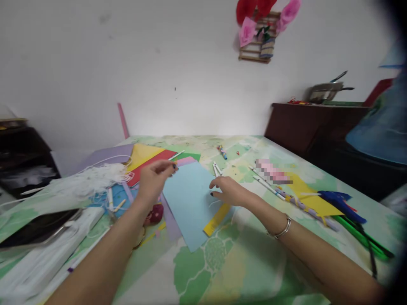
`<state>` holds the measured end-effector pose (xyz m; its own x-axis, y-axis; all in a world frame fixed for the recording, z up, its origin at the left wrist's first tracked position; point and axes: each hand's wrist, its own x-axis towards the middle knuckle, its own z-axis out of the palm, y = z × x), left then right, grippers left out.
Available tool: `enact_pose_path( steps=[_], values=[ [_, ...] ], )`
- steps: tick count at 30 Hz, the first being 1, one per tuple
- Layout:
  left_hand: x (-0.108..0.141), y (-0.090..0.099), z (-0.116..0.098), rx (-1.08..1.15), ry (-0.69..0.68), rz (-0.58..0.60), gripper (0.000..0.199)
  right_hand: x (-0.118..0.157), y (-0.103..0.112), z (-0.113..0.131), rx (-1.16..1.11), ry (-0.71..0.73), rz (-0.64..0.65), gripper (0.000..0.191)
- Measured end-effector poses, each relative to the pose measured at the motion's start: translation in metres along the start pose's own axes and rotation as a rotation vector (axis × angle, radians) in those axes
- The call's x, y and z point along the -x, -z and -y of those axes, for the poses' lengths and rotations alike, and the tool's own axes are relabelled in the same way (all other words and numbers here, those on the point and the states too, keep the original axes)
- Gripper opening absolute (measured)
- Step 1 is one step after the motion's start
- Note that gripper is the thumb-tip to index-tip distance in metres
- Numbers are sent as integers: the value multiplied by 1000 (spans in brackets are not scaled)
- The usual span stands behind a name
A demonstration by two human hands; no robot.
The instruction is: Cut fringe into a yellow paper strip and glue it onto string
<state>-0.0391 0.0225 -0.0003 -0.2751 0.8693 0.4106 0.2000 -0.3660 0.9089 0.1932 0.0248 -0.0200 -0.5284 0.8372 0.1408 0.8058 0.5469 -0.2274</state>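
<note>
My left hand (156, 177) hovers over the upper left of a light blue sheet (187, 199), thumb and fingertips pinched; what is between them, if anything, is too small to name. On the right side of that sheet is my right hand (229, 190), its thumb and fingers apart with nothing seen between them. A yellow strip (216, 220) lies below my right hand, partly over the sheet's edge. White pens (217, 168) rest just beyond it. Red paper (149, 164), yellow paper (141, 154) and purple paper (108, 156) lie at the left back.
White string (85, 182), a phone (41, 228) and a white power strip (54, 258) are on the left. At the right are a blue glue gun (343, 203), yellow paper (311, 197), a green tool (365, 239) and a wrapped stick (302, 205). A wall stands behind the table.
</note>
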Motion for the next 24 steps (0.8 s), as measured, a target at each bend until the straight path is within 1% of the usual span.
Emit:
enact_pose_path(
  steps=[2,3,5,8,10,12,14,15,17,19,21,24],
  values=[
    [-18,22,0,28,-51,-230,14,-8,-8,15,-7,65,10,21],
    [-26,33,1,38,-71,-322,14,-11,-12,24,-12,104,14,21],
    [-40,54,5,38,-100,-463,12,-19,-19,44,-24,194,20,21],
    [-53,77,11,19,-99,-541,9,-30,-27,79,-35,339,21,21],
    [-57,85,15,1,-108,-588,10,-36,-32,104,-32,436,26,19],
    [-59,89,17,-17,-128,-642,13,-39,-41,127,-19,520,22,17],
    [-59,90,17,-24,-145,-673,16,-41,-52,148,1,573,8,20],
    [-58,88,16,-22,-148,-670,17,-41,-59,158,9,586,4,20],
    [-55,83,15,-4,-146,-622,17,-40,-70,175,14,578,6,21],
    [-51,75,12,34,-137,-540,16,-41,-78,188,8,561,24,23],
    [-47,68,8,83,-142,-499,17,-45,-81,198,-4,543,52,20],
    [-40,64,-2,179,-182,-511,17,-52,-78,205,-47,467,77,17]
  ],
)
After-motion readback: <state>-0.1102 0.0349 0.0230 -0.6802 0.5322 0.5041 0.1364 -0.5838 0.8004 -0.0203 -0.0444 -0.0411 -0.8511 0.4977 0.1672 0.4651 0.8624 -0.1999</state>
